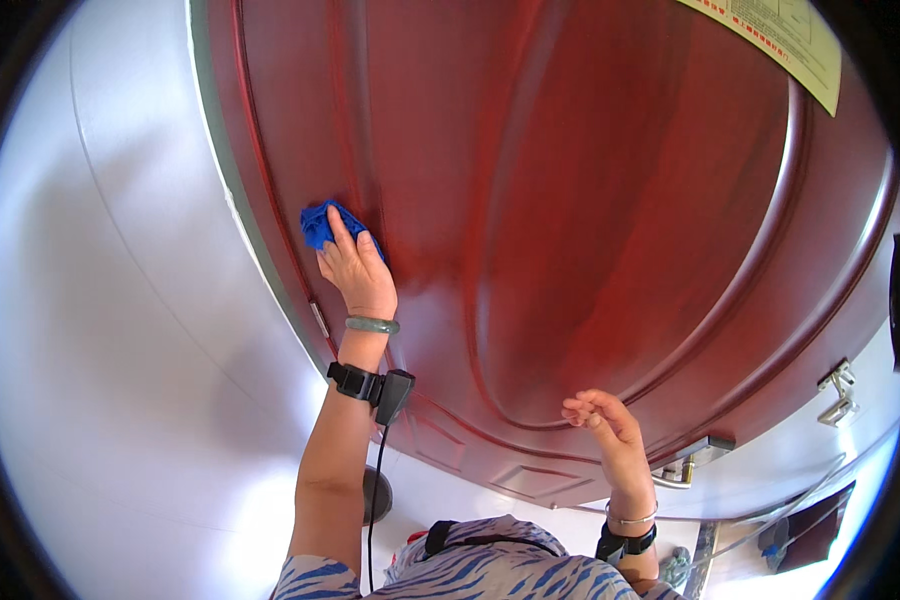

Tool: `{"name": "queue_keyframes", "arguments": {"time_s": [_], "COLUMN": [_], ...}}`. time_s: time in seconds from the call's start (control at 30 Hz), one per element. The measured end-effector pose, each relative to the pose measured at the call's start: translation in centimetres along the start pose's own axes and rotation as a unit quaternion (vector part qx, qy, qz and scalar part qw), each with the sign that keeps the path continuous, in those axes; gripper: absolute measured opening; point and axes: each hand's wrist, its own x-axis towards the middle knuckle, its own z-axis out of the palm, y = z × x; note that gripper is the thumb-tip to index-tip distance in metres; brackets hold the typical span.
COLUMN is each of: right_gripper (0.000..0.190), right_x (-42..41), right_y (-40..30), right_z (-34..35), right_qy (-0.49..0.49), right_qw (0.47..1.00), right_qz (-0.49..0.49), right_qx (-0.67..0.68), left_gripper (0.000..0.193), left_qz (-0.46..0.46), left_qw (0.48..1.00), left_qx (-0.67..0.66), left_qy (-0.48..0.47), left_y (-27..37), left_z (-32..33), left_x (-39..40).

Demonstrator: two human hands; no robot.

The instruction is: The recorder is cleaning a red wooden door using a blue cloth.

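My left hand (pixel 360 274) presses a crumpled blue cloth (pixel 316 227) flat against a dark red panelled door (pixel 570 202), beside a vertical moulding near its hinged left edge. The index finger is stretched over the cloth, and part of the cloth is hidden under the palm. Lower and to the right, my right hand (pixel 619 442) is raised in front of the door with loosely bent fingers and nothing in it. Whether its fingertips touch the door I cannot tell. Just beyond that hand is the metal door handle (pixel 679 472).
A metal hinge (pixel 319 319) sits at the door's left edge, next to a white wall (pixel 135 315). A yellowish printed sheet (pixel 787 52) hangs at the upper right. A metal latch fitting (pixel 838 394) stands at the right. A black cable (pixel 375 510) runs down from my left wrist device.
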Motion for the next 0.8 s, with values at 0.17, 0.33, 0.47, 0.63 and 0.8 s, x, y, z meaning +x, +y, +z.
{"name": "queue_keyframes", "arguments": {"time_s": [0.17,0.33,0.47,0.63,0.8], "right_gripper": [0.023,0.022,0.022,0.023,0.023], "right_x": [-0.5,-1.1,-1.9,-2.8,-3.6], "right_y": [0.2,0.3,0.2,-0.4,-1.0], "right_z": [1.8,3.0,3.2,2.1,-0.2], "right_qy": [-0.015,0.004,0.012,0.019,0.002], "right_qw": [1.000,1.000,1.000,0.999,0.999], "right_qz": [0.012,0.009,0.020,0.033,0.044], "right_qx": [-0.005,-0.023,-0.008,0.003,-0.002], "left_gripper": [0.053,0.053,0.052,0.059,0.049], "left_qz": [-0.070,0.112,0.228,0.358,0.440], "left_qw": [0.995,0.991,0.973,0.930,0.876], "left_qx": [-0.061,-0.068,-0.019,-0.062,-0.135], "left_qy": [-0.029,-0.030,-0.006,-0.053,-0.142], "left_y": [1.3,6.0,10.3,16.3,20.7], "left_z": [-0.1,-0.7,-1.1,-1.3,-0.9], "left_x": [0.8,3.5,4.8,1.5,-3.6]}}
